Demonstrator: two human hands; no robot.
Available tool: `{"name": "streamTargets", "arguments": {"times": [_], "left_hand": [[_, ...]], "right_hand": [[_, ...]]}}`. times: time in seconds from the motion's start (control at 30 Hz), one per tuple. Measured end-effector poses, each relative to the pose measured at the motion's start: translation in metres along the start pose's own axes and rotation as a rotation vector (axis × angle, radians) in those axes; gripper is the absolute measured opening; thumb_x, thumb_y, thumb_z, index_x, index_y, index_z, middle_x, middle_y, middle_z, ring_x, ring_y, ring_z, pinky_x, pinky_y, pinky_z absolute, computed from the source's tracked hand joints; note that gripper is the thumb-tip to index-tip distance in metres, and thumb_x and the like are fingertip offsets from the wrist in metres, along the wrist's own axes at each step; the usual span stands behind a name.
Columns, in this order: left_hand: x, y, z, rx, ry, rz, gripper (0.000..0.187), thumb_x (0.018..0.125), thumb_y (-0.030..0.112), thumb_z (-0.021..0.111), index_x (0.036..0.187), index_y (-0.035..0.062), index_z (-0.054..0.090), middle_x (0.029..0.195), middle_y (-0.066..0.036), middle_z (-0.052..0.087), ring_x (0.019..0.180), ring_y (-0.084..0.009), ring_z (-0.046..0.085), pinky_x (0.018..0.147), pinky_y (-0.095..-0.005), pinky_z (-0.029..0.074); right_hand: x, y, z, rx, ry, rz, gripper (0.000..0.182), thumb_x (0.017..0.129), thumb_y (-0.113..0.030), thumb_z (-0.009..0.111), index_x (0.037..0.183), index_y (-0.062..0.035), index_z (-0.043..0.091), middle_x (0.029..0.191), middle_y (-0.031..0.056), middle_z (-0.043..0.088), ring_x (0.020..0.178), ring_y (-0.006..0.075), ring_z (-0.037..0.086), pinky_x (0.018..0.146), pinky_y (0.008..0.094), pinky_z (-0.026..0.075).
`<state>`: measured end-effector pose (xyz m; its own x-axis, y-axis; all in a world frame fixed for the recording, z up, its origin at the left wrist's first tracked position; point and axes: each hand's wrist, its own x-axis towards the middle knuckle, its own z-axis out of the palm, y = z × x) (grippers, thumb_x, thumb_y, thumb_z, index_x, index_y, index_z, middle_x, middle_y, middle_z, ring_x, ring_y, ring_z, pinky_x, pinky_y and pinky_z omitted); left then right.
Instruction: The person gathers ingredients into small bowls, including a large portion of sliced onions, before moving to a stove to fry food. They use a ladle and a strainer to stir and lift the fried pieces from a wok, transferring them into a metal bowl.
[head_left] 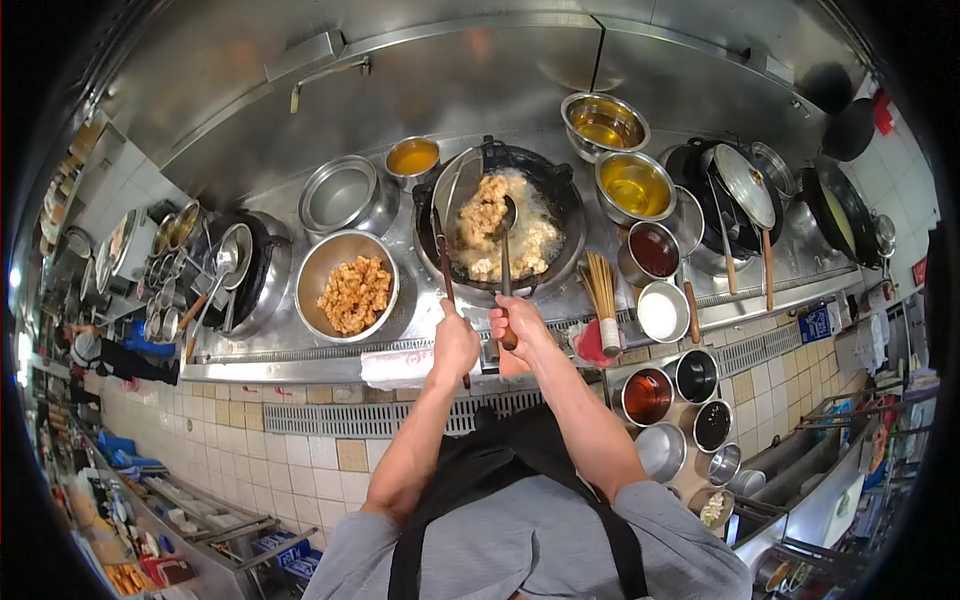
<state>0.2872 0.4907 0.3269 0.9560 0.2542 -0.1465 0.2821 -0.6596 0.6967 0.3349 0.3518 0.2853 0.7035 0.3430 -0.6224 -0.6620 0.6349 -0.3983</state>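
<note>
My left hand (457, 342) is closed around the long handle of a strainer (461, 182), which is over the left part of a black wok (572, 200). In my right hand (521, 326) is the wooden handle of a ladle (506, 262). Its bowl touches a heap of battered fried pieces (484, 204) at the strainer. More pale pieces (531, 250) lie in bubbling oil in the wok. Left of the wok stands a steel bowl (308, 277) with golden-brown fried pieces (355, 295) in it.
Two steel bowls of yellow oil (640, 190) stand right of the wok, near a bamboo brush (601, 285) and a pot of dark red sauce (655, 250). A lidded pot (340, 195) is at the left. A white cloth (397, 367) lies on the front edge. Another person (100, 350) is far left.
</note>
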Motion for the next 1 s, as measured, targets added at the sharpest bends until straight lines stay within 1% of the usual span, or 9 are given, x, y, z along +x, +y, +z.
{"name": "streamTargets", "arguments": {"times": [0.23, 0.43, 0.53, 0.63, 0.67, 0.77, 0.8, 0.9, 1.0], "left_hand": [[0.002, -0.016, -0.04, -0.012, 0.011, 0.045, 0.05, 0.099, 0.003, 0.052, 0.142, -0.0127, 0.032, 0.096, -0.04, 0.066, 0.092, -0.0557, 0.067, 0.079, -0.0555, 0.05], [0.031, -0.046, -0.042, -0.784, -0.199, -0.264, 0.021, 0.106, 0.006, 0.049, 0.125, -0.0004, 0.044, 0.077, -0.014, 0.061, 0.059, -0.0232, 0.057, 0.049, -0.0391, 0.046], [0.038, -0.057, -0.037, -1.075, -0.323, -0.321, 0.014, 0.106, 0.006, 0.05, 0.117, 0.0007, 0.044, 0.081, -0.014, 0.059, 0.056, -0.0153, 0.049, 0.044, -0.0308, 0.04], [0.038, -0.065, -0.024, -1.223, -0.382, -0.284, 0.011, 0.106, 0.006, 0.05, 0.115, 0.0002, 0.046, 0.085, -0.013, 0.062, 0.055, -0.0122, 0.046, 0.045, -0.0267, 0.039], [0.038, -0.07, -0.017, -1.217, -0.392, -0.284, 0.011, 0.106, 0.006, 0.051, 0.115, 0.0001, 0.046, 0.087, -0.014, 0.063, 0.056, -0.0113, 0.045, 0.045, -0.0264, 0.038], [0.036, -0.079, -0.006, -1.275, -0.473, -0.292, 0.01, 0.106, 0.005, 0.05, 0.113, 0.0003, 0.046, 0.088, -0.014, 0.063, 0.057, -0.0107, 0.045, 0.044, -0.0264, 0.037], [0.036, -0.086, 0.001, -1.308, -0.486, -0.297, 0.015, 0.105, 0.006, 0.052, 0.117, -0.0012, 0.047, 0.09, -0.013, 0.063, 0.06, -0.012, 0.048, 0.046, -0.0264, 0.039], [0.033, -0.079, 0.014, -1.202, -0.402, -0.432, 0.024, 0.104, 0.007, 0.053, 0.124, -0.0031, 0.047, 0.092, -0.014, 0.063, 0.065, -0.0144, 0.053, 0.05, -0.0276, 0.045], [0.058, -0.072, 0.005, -1.333, -0.499, -0.697, 0.03, 0.099, 0.003, 0.056, 0.127, -0.0037, 0.047, 0.093, -0.015, 0.063, 0.068, -0.017, 0.057, 0.056, -0.0301, 0.053]], "right_hand": [[0.0, -0.041, -0.053, 0.471, -0.382, 0.213, 0.022, 0.106, -0.014, 0.054, 0.12, 0.0029, 0.056, 0.079, 0.0041, 0.051, 0.054, 0.0062, 0.045, 0.043, 0.0215, 0.039], [-0.037, -0.062, -0.036, 0.389, -0.388, 0.228, 0.032, 0.108, -0.017, 0.053, 0.133, 0.0018, 0.05, 0.079, 0.0036, 0.051, 0.05, 0.0055, 0.044, 0.04, 0.0208, 0.039], [-0.045, -0.081, -0.026, 0.232, -0.363, 0.244, 0.025, 0.107, -0.016, 0.053, 0.128, -0.0019, 0.052, 0.077, 0.0017, 0.05, 0.05, 0.0055, 0.044, 0.039, 0.0229, 0.039], [-0.041, -0.072, 0.001, -0.527, 0.059, -0.043, 0.016, 0.106, -0.015, 0.054, 0.119, -0.0075, 0.053, 0.074, -0.0008, 0.05, 0.048, 0.0062, 0.043, 0.039, 0.0265, 0.039], [-0.028, -0.068, -0.007, -0.643, 0.076, -0.112, 0.035, 0.103, -0.018, 0.057, 0.131, 0.0027, 0.05, 0.074, 0.0053, 0.058, 0.049, 0.0124, 0.05, 0.039, 0.0338, 0.041], [-0.025, -0.064, -0.005, -1.167, 0.275, -0.254, 0.042, 0.101, -0.017, 0.057, 0.135, 0.0056, 0.049, 0.086, 0.0221, 0.069, 0.058, 0.0283, 0.066, 0.05, 0.0441, 0.052], [-0.006, -0.054, -0.025, -1.316, 0.281, -0.459, 0.049, 0.099, -0.015, 0.055, 0.14, 0.0086, 0.046, 0.101, 0.0392, 0.067, 0.077, 0.0457, 0.072, 0.068, 0.0527, 0.056], [-0.001, -0.057, -0.048, -1.466, 0.28, -0.649, 0.051, 0.098, -0.014, 0.055, 0.142, 0.0086, 0.044, 0.097, 0.04, 0.067, 0.084, 0.0545, 0.067, 0.077, 0.0584, 0.053], [-0.028, -0.075, -0.04, -1.664, 0.32, -0.586, 0.054, 0.098, -0.015, 0.056, 0.145, 0.0082, 0.042, 0.09, 0.0365, 0.068, 0.084, 0.0546, 0.067, 0.077, 0.0607, 0.052]]}}
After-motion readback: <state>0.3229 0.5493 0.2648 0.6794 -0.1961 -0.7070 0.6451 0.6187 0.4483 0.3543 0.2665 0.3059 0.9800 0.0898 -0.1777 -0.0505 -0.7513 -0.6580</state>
